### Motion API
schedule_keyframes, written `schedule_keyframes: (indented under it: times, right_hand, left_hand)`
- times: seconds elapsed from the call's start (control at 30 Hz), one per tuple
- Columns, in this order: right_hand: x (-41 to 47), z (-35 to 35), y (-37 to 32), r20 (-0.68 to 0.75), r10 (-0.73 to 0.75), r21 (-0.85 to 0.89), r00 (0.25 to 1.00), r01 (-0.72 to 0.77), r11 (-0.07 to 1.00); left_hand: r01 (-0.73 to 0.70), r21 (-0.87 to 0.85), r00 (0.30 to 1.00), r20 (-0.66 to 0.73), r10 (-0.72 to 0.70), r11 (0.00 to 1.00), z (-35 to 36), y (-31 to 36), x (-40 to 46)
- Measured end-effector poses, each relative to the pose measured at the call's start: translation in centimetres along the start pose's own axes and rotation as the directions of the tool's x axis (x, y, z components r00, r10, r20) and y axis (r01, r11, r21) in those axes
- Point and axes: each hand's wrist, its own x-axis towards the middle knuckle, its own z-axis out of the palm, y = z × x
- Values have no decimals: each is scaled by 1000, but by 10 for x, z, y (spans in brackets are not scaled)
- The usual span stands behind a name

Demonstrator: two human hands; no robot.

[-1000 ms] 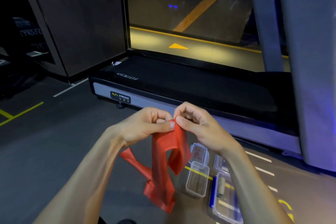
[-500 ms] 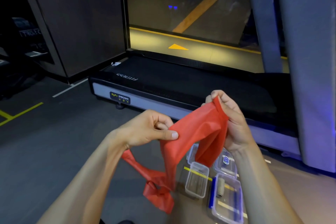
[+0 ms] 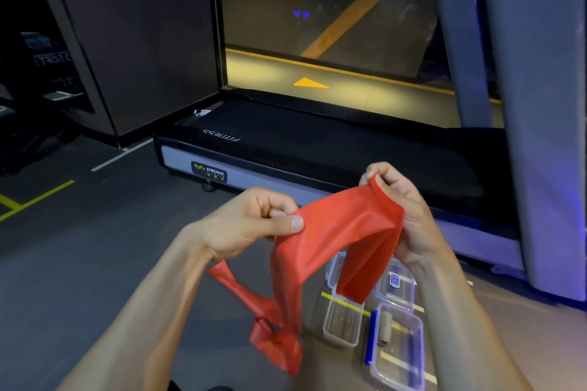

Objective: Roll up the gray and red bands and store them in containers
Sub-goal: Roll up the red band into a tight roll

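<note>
1. Left hand (image 3: pixel 251 225) is pinching the red band (image 3: pixel 333 238) between thumb and curled fingers; right hand (image 3: pixel 400 200) is gripping the band's upper edge, higher and farther right.
2. Both hands are standing apart, with the band spanning between them in the air above the floor (image 3: pixel 95 263).
3. Held span is running low-left to high-right; from each hand the rest is hanging downward, the longer tail ending in a twisted bunch near the floor.
4. Clear containers (image 3: pixel 343 324) are sitting on the floor below the band, just before the treadmill (image 3: pixel 317 149).
5. Gray roll (image 3: pixel 385 327) is lying in the blue-latched container (image 3: pixel 397 346), long axis pointing away from the person.
</note>
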Motion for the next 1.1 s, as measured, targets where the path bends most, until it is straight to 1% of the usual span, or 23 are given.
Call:
schedule_keyframes:
  times: [0.07, 0.13, 0.2, 0.3, 0.4, 0.47, 0.57, 0.7, 0.83, 0.9, 0.97, 1.03, 1.1]
  right_hand:
    - [-1, 1, 3, 20, 36, -28, 999, -35, 999]
    - [-1, 5, 5, 76, 72, -43, 994, -69, 997]
    - [-1, 9, 7, 130, 78, -58, 988, -71, 996]
    - [-2, 13, 9, 172, 58, -41, 983, -52, 998]
    - [-3, 25, 9, 236, 30, -21, 971, -26, 999]
    - [-3, 38, 10, 290, 31, -29, 957, -24, 999]
    - [-1, 50, 14, 333, 44, -194, 942, 23, 981]
    - [0, 45, 17, 293, 108, -269, 950, -26, 963]
    - [0, 37, 13, 261, 141, -468, 955, -3, 884]
    - [0, 34, 12, 261, 154, -508, 953, 0, 861]
    - [0, 33, 8, 251, 118, -447, 961, 7, 895]
    - [-1, 33, 4, 211, 81, -297, 974, -15, 955]
    - [0, 31, -1, 166, 56, -153, 985, -31, 988]
  left_hand:
    - [-12, -144, 1000, 10, 14, 990, -2, 4, -4]
    - [-20, -245, 999, 40, 30, 969, -3, 7, -6]
    - [-30, -301, 997, 58, 49, 953, -2, 9, -8]
    - [-33, -334, 998, 33, 46, 942, -2, 9, -8]
    - [7, -311, 998, 62, 12, 950, -1, 7, -4]
    - [32, -244, 997, 77, -13, 969, 1, 4, 1]
    - [49, -171, 999, 30, -44, 984, 0, 0, 4]
    - [6, -92, 1000, -6, -7, 996, 1, 0, 5]
    - [49, 0, 998, -27, -49, 999, 2, -1, 6]
    - [60, 26, 998, -9, -60, 998, 3, -3, 6]
    - [84, 38, 996, 38, -85, 996, 4, -5, 6]
    - [119, 66, 988, 88, -125, 991, 5, -7, 6]
    - [141, 115, 983, 100, -153, 983, 6, -9, 6]
